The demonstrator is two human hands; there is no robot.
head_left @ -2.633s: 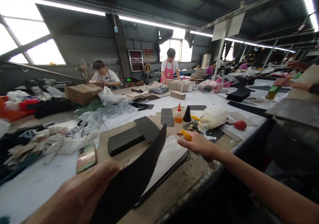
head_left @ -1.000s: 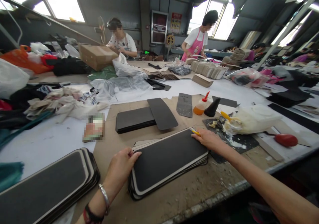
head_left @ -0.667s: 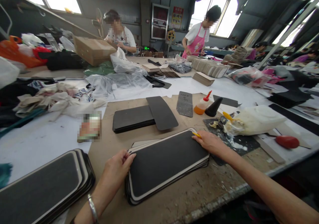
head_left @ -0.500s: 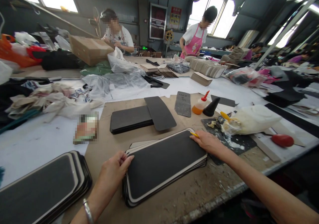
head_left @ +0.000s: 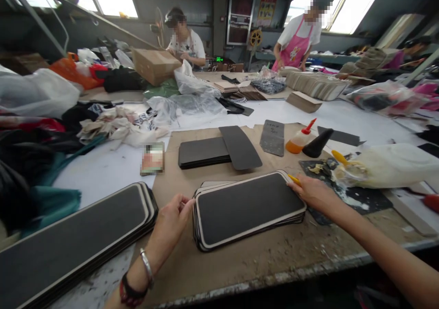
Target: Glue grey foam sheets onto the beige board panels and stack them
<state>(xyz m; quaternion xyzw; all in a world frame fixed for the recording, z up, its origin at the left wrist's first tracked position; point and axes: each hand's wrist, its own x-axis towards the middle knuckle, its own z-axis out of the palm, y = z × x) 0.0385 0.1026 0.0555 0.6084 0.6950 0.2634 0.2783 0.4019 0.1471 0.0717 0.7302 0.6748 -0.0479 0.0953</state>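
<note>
A stack of dark rounded panels with pale borders [head_left: 247, 208] lies on brown paper in front of me. My left hand [head_left: 173, 217] pinches the stack's left end with its fingertips. Resting on the stack's right end, my right hand [head_left: 313, 194] is closed round a thin yellow-handled tool [head_left: 294, 179]. A second, longer stack of the same panels [head_left: 78, 235] lies at the near left.
Beyond the stack lie a pile of plain dark panels [head_left: 202, 152], a grey template [head_left: 272, 137], an orange glue bottle [head_left: 300, 139], a black cone [head_left: 316, 144] and a white plastic container [head_left: 387, 165]. Cloth and bags crowd the left. Two other people work at the far side.
The dark panel my left hand held up now lies flat on the stack. Both hands have come to the stack's ends and stay there. The view has shifted slightly.
</note>
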